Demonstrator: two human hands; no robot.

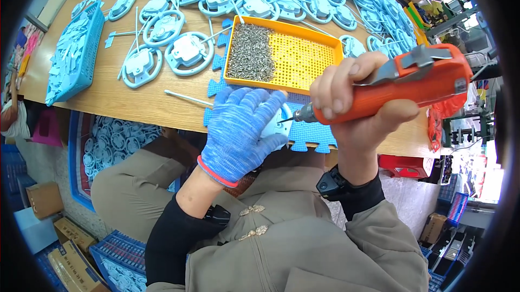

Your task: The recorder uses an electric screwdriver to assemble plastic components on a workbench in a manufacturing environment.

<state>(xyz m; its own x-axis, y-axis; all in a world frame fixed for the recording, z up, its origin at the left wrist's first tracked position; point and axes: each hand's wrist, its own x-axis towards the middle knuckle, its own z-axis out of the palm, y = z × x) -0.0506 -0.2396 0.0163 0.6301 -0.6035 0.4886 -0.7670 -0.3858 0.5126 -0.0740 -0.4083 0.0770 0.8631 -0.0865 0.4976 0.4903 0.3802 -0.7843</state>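
Observation:
My left hand (238, 132), in a blue knitted glove with a red cuff, presses a light blue plastic part (278, 128) down on a blue foam mat (306, 136). Much of that part is hidden under the glove; a pale rod (187, 97) sticks out to the left. My bare right hand (360, 99) is wrapped round a red electric screwdriver (403, 86), held nearly level. Its thin bit (287, 120) points left and meets the part beside my gloved fingertips. Just beyond my hands lies a yellow tray (306, 53), its left side filled with small metal screws (250, 51).
Many light blue ring-shaped parts (252, 5) with rods are heaped across the table's far side. A blue basket (89, 56) of flat pieces stands at the left. Below the table edge, a blue-rimmed bin (74, 156) holds more parts. Cardboard boxes (76, 265) sit at the lower left.

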